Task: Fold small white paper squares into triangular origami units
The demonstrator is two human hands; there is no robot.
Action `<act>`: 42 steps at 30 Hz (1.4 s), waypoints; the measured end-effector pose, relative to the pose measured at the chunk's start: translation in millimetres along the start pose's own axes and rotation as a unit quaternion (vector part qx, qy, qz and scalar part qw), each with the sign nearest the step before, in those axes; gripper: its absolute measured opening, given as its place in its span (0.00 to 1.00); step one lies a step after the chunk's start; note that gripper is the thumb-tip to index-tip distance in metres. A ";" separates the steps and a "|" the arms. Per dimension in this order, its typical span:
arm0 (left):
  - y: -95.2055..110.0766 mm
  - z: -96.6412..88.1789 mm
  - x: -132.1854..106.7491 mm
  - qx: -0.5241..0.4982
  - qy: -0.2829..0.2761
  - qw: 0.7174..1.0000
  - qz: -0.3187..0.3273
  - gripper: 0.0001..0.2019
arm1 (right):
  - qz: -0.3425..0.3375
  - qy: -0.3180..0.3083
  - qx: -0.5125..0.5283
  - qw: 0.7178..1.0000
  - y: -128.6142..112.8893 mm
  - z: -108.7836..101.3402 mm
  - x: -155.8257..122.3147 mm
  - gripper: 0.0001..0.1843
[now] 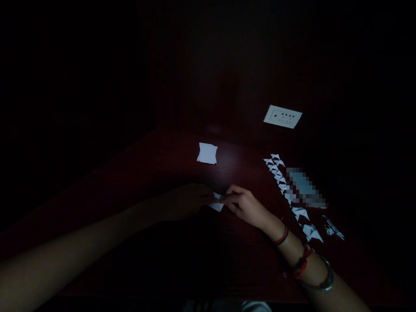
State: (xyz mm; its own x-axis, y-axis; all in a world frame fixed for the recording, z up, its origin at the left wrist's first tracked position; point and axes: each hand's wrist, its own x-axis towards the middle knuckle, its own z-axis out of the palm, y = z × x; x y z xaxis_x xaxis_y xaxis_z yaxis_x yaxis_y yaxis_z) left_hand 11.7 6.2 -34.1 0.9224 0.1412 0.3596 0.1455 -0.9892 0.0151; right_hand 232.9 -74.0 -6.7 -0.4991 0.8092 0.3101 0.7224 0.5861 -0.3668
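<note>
The scene is very dark. Both my hands meet over a small piece of white paper (216, 203) on a dark red wooden table (169, 160). My left hand (185, 200) is in shadow with its fingers closed on the paper's left side. My right hand (244, 203) pinches the paper's right edge with fingers pressed together. Red bands and a metal bangle circle my right wrist.
A white paper square (207, 153) lies farther back on the table. To the right runs a row of several small folded white paper triangles (286, 188), beside a blurred bluish object (305, 187). A white wall socket plate (282, 116) sits on the dark wall behind.
</note>
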 end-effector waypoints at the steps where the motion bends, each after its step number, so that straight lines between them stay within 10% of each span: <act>1: -0.7 0.9 -0.6 -0.004 0.006 1.000 -0.018 0.22 | -0.016 -0.021 -0.017 1.000 0.2 -2.0 -0.9 0.12; 42: 2.9 -19.2 5.8 -0.009 -0.044 0.999 0.025 0.22 | -0.032 -0.073 -0.084 0.993 6.0 -14.8 -7.4 0.20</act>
State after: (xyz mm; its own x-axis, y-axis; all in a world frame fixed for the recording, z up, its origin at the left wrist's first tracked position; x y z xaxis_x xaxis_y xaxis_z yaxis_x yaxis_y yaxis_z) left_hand 10.5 3.4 -14.1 0.9562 0.0930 0.2777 0.0924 -0.9956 0.0153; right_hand 248.0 -77.2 1.9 -0.6016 0.7752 0.1928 0.7505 0.6311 -0.1961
